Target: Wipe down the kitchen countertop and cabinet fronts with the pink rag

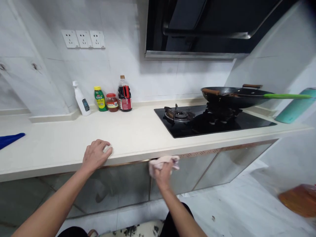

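Observation:
My right hand presses a pale pinkish cloth against the top of the cabinet doors, just under the counter's front edge. The cloth bunches around my fingers. On the white countertop, near its front edge, rests my left hand, with its fingers loosely bent, the thumb apart and nothing held.
A black gas stove carries a large wok with a green-handled utensil across it. Along the wall stand a white spray bottle, green bottle, red-lidded jar and dark sauce bottle. A range hood overhangs.

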`<state>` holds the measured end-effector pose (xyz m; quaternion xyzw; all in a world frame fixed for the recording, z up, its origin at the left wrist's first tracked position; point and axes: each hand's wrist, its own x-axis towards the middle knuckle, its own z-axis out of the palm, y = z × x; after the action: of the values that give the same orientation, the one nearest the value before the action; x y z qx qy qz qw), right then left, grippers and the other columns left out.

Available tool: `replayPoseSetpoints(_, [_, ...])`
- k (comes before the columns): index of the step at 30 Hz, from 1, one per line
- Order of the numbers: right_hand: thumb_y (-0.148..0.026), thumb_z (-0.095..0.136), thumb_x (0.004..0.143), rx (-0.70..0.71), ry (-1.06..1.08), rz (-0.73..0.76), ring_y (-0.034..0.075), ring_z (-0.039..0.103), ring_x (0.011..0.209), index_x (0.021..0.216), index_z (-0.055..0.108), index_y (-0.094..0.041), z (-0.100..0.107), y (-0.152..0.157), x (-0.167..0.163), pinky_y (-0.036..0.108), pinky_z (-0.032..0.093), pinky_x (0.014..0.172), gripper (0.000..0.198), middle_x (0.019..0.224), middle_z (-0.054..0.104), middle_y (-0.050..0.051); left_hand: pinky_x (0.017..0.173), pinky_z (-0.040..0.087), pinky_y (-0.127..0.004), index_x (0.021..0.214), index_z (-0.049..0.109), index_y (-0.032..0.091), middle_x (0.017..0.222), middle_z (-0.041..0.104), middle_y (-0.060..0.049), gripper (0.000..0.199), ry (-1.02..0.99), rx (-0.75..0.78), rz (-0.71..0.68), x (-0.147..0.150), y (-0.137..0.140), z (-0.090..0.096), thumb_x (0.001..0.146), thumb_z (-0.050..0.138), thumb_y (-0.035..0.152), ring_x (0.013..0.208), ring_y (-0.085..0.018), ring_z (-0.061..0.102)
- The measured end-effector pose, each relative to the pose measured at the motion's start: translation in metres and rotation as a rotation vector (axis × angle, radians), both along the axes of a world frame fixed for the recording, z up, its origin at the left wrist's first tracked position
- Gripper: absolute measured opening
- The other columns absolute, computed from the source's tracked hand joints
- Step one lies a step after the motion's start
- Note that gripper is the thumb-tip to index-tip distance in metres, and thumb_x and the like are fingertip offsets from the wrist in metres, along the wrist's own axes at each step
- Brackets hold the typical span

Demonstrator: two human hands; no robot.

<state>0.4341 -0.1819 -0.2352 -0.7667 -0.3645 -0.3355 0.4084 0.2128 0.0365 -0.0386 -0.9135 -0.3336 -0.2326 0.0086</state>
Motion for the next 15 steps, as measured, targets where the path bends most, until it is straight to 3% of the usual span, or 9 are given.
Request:
replayPoseSetpoints(3, [-0.031,0.055,0.082,0.038,-0.013,0.028,0.038,0.042,0.111,0.122,0.051,-0.023,-0.003,0.034,-0.05,0.061,0.043,0.092,0.041,0.116,0.046,0.015,0.096,0.044,-0.043,0.104,0.072,0.024,0.111,0.068,-0.007,0.038,-0.007,0.018,-0.003,0.0,0.0,0.0,0.088,0.046,0.046,0.112,-0.03,0.059])
replayPoseSetpoints(6, [-0.026,0.056,0.081,0.072,0.021,0.022,0.039,0.038,0.109,0.11,0.062,-0.022,-0.001,0.039,-0.062,0.063,0.039,0.09,0.029,0.109,0.046,0.015,0.094,0.045,-0.043,0.104,0.072,0.024,0.11,0.068,-0.008,0.039,0.004,0.032,-0.004,0.0,-0.001,0.001,0.088,0.044,0.046,0.111,-0.031,0.059])
replayPoseSetpoints(8, [-0.024,0.058,0.081,-0.052,0.019,0.094,0.036,0.04,0.105,0.106,0.066,-0.023,-0.002,0.036,-0.061,0.059,0.038,0.09,0.027,0.106,0.048,0.013,0.095,0.045,-0.044,0.103,0.072,0.024,0.109,0.068,-0.008,0.039,0.005,0.029,0.002,0.001,-0.001,0.003,0.088,0.043,0.046,0.112,-0.031,0.06])
replayPoseSetpoints(12, [-0.031,0.066,0.084,-0.407,-0.144,0.386,0.029,0.045,0.106,0.112,0.067,-0.029,0.0,0.046,-0.069,0.049,0.036,0.098,0.027,0.115,0.059,0.008,0.096,0.045,-0.045,0.102,0.071,0.023,0.11,0.069,-0.008,0.04,0.013,0.017,0.016,0.003,-0.002,0.005,0.089,0.041,0.046,0.112,-0.031,0.06])
replayPoseSetpoints(15, [-0.036,0.063,0.092,-0.416,-0.26,0.473,0.024,0.048,0.112,0.117,0.064,-0.031,0.007,0.058,-0.074,0.045,0.034,0.105,0.025,0.124,0.062,0.003,0.097,0.045,-0.045,0.102,0.07,0.024,0.111,0.07,-0.008,0.041,0.013,0.01,0.006,0.002,0.0,0.005,0.089,0.04,0.048,0.112,-0.03,0.06])
